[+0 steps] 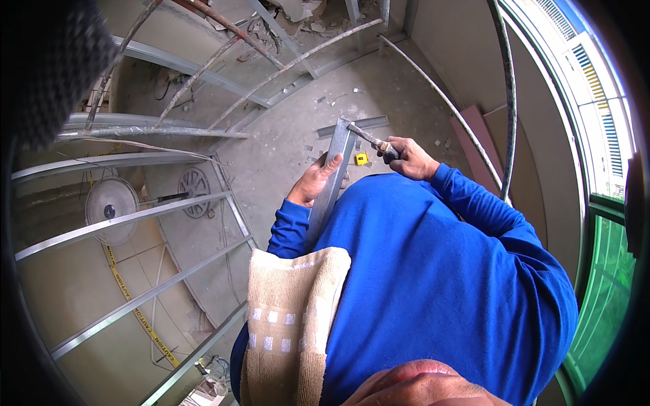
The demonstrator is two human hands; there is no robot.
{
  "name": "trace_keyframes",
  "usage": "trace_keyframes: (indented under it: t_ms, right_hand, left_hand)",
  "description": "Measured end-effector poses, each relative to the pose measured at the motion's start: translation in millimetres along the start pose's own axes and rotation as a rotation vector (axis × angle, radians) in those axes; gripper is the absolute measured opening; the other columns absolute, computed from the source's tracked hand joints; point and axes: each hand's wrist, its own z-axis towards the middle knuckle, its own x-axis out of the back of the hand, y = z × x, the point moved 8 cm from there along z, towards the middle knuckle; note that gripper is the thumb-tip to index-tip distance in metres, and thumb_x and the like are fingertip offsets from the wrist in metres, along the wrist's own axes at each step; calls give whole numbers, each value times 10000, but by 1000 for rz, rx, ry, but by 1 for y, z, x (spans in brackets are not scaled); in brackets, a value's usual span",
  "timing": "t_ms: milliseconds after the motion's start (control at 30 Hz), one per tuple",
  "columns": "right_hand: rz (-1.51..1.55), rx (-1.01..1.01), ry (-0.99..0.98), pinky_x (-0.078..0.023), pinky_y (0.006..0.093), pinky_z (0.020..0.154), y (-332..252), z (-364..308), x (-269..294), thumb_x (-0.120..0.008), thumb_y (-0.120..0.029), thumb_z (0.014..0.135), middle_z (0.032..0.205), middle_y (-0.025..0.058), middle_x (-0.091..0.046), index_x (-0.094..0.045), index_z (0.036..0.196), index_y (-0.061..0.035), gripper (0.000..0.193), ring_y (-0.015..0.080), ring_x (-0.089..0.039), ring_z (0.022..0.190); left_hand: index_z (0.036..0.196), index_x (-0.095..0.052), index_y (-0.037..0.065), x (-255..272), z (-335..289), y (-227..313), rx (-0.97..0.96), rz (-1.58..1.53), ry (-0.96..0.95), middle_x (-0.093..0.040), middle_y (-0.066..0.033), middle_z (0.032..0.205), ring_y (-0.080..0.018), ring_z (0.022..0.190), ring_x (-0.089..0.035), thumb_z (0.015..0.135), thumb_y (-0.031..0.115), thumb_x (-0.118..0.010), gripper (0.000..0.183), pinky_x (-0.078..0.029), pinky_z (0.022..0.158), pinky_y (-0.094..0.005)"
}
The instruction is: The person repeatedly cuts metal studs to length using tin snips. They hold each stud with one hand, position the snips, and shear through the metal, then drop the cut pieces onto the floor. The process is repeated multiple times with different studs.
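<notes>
My left hand [315,180] is wrapped round a galvanized metal stud [330,194], its thumb lying along the face. The stud slants up from beside my body, with its far end over the floor. In my closed right hand [411,160] are what look like tin snips [366,136], with worn grey blades and a dark handle. Their tip meets the far end of the stud; whether the blades bite into it cannot be made out. Beyond, a shorter metal channel piece [373,123] lies on the floor. A yellow tape measure [361,159] sits between my hands.
Metal wall framing [125,229] stands at the left, with a fan [110,208] and caution tape [128,291] behind it. Worn metal bars [452,108] curve across the far side and right. Small scraps [357,91] dot the concrete floor [284,128]. Windows [599,284] line the right.
</notes>
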Motion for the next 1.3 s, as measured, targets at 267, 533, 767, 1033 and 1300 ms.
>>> trace_keyframes:
  t_ms: [267,533,767,1033,1300]
  right_hand:
    - [-191,-337,-66,-456,359,714,36,-9,-1,-555,1,748,835,91,-584,-667,1019,40,296,172,-542,802]
    - [-41,57,-22,-490,453,758,6,-6,-2,-607,-74,727,876,195,-604,-626,958,35,257,345,-619,811]
    - [-35,70,7,-489,438,745,5,-10,-2,-611,-63,731,848,176,-608,-640,985,27,271,339,-614,791]
    - [-98,-136,13,-493,430,727,22,-15,-3,-605,-51,752,826,200,-631,-652,940,36,213,327,-627,774]
    - [-79,-2,-28,-470,385,715,15,-16,-3,-582,-35,734,793,120,-576,-647,1039,29,318,217,-563,762]
  left_hand:
    - [1439,-526,30,7,5,18,-281,524,261,-641,-74,1023,-161,914,-665,927,669,-669,832,-602,778,-329]
    - [1363,-552,44,-4,4,-2,-38,17,18,-663,-110,1019,-183,843,-688,927,675,-664,774,-587,764,-335]
    - [1379,-533,46,-7,3,-2,-41,54,33,-653,-110,1006,-186,818,-692,923,662,-680,780,-598,743,-339]
    - [1411,-542,-1,-4,2,2,-101,294,162,-632,-72,1125,-172,934,-653,938,649,-678,815,-568,799,-324]
    - [1465,-517,-18,-7,8,-5,-74,143,81,-637,-114,1251,-209,1073,-623,937,683,-651,887,-530,913,-333]
